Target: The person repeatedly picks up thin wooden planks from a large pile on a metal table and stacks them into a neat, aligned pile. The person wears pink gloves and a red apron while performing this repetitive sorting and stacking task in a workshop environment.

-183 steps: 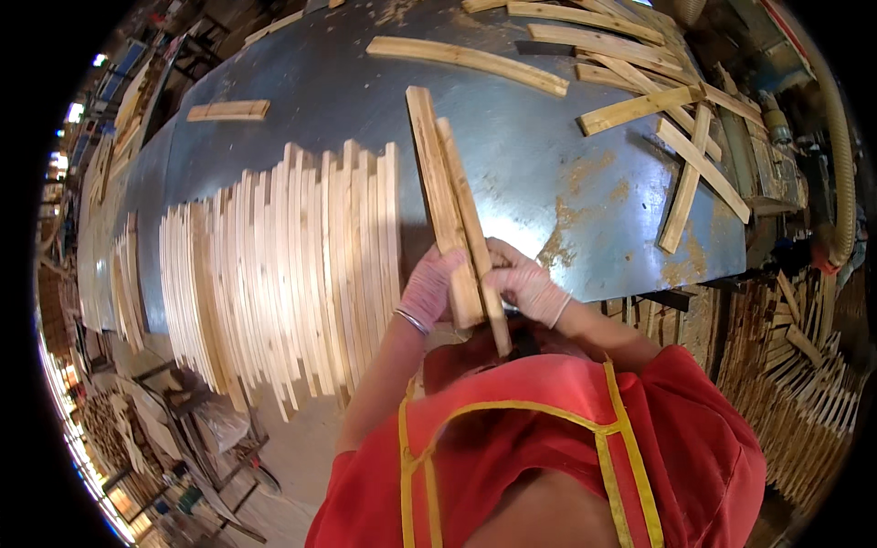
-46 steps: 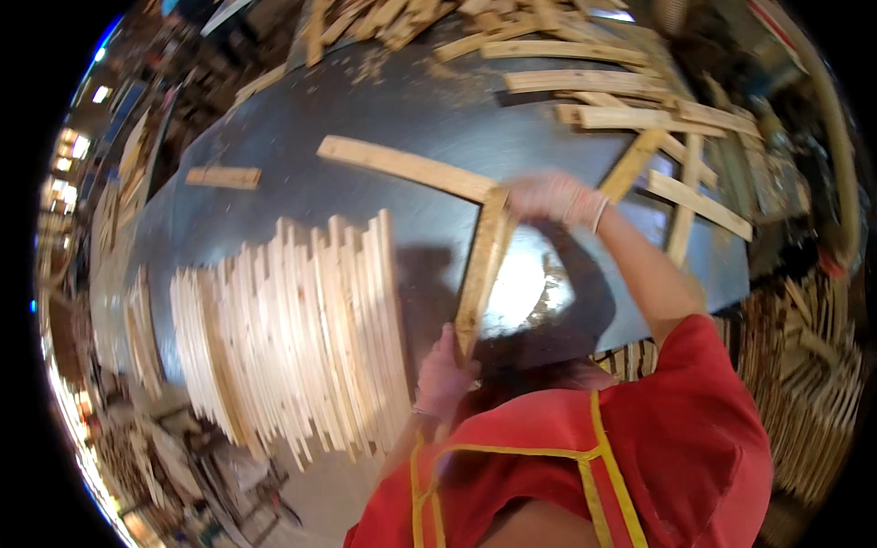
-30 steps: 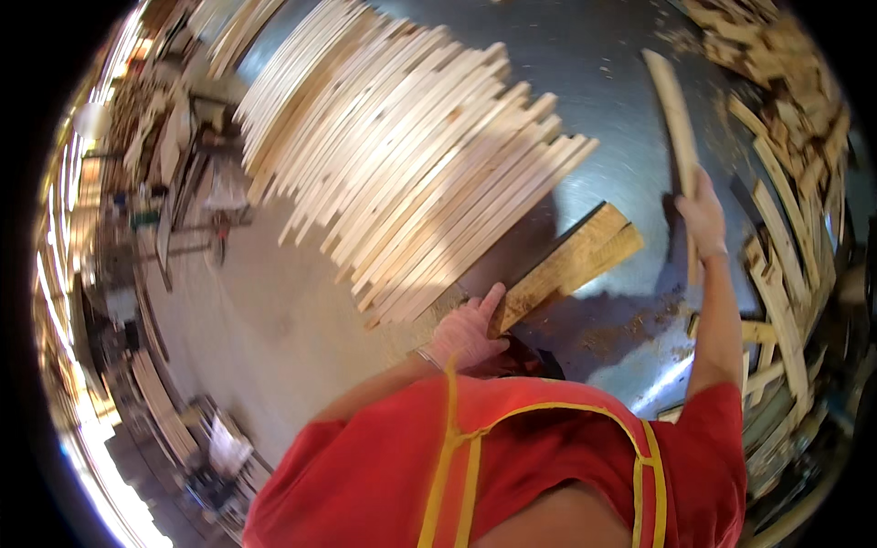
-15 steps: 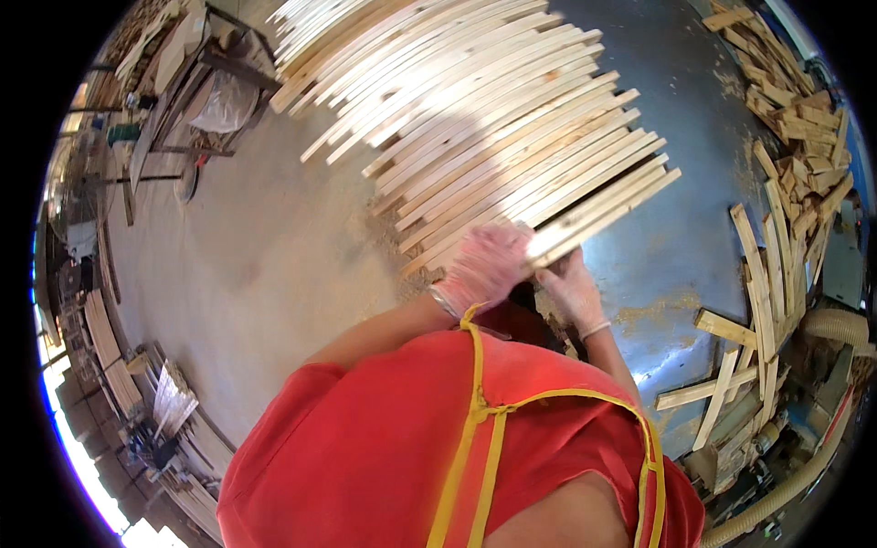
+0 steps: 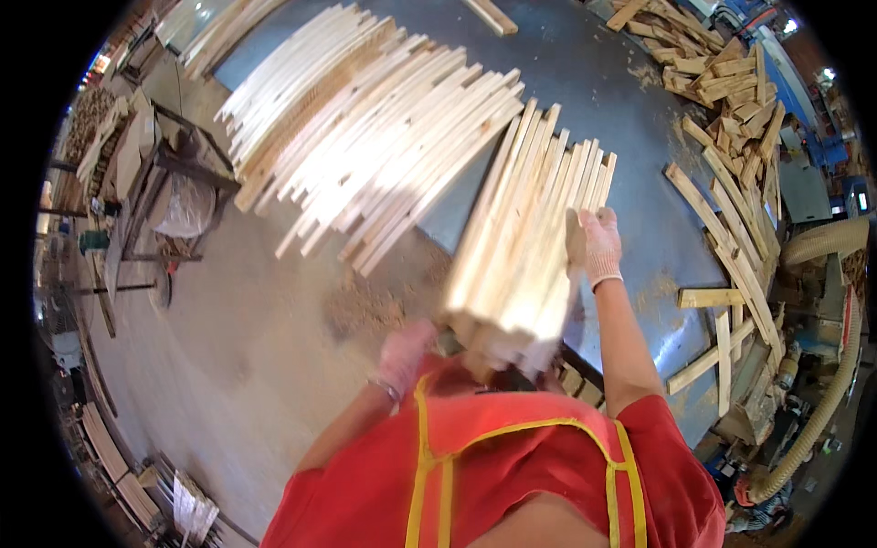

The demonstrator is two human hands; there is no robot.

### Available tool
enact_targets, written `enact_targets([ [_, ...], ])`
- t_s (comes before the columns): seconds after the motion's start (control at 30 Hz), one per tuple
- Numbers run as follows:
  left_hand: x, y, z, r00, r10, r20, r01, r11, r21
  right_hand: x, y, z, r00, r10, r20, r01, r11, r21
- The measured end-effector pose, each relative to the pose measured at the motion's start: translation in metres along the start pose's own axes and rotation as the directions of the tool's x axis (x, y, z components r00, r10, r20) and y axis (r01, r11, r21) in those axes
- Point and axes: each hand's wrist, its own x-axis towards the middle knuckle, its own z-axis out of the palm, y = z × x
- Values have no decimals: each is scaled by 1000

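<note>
A group of pale wooden strips (image 5: 530, 219) has been split off from the larger row and lies angled on the blue-grey table, its near ends close to my apron. My right hand (image 5: 601, 245), in a pale glove, grips the right side of these strips, fingers bent at their edge. By the near left end of the same strips is my gloved left hand (image 5: 407, 352); motion blur hides how its fingers lie. The larger row of strips (image 5: 365, 146) rests farther off to the left, several of its ends jutting past the table's edge.
Short offcuts (image 5: 731, 91) are heaped at the far right, with longer loose boards (image 5: 731, 242) below them. A ribbed hose (image 5: 836, 384) curves along the right rim. Sawdust (image 5: 379, 297) lies left of the strips, and a dark-framed stand (image 5: 174, 173) is at the left.
Several strips have parted from the row and swung to a steeper angle, toward me. My right hand moved up and outward along their side; my left hand moved left and down.
</note>
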Motion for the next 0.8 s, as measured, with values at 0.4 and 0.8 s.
enact_targets([
  [0.4,198,115,-134,943,-261,-207,250,965,-80,72,-11,-56,963,108,247,88,740,-667],
  [0.8,201,246,-172,885,-162,-436,-71,880,-470,57,-108,-87,972,-225,68,209,958,196],
])
